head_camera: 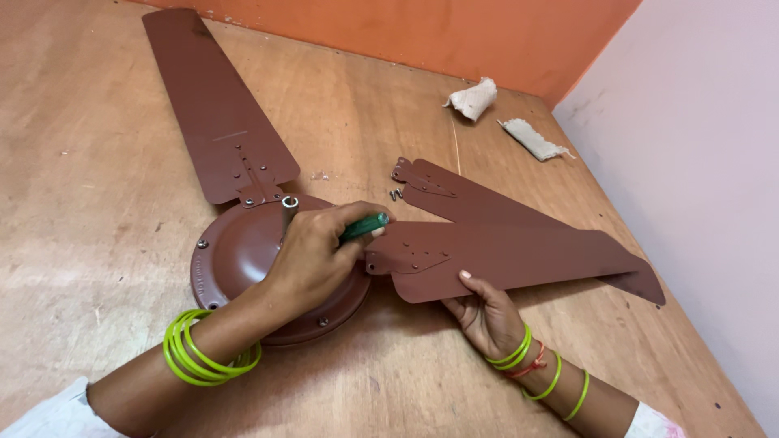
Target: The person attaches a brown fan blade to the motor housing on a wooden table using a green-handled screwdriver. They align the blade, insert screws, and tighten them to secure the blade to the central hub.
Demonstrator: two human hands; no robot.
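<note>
A brown ceiling fan motor housing (235, 255) lies on a wooden surface with one brown blade (211, 113) bolted to it, pointing away to the upper left. My left hand (312, 251) rests on the housing and grips a green-handled screwdriver (363, 227), its tip at the bracket of a second blade (503, 255). My right hand (487, 312) holds that second blade by its near edge, beside the housing. A third loose blade (471, 203) lies partly under it. Both wrists wear green bangles.
Small loose screws (395, 194) lie near the third blade's bracket. Two crumpled pale cloths (473, 99) (533, 139) sit at the far corner by the orange wall (454, 32). A pale wall (690, 162) borders the right side.
</note>
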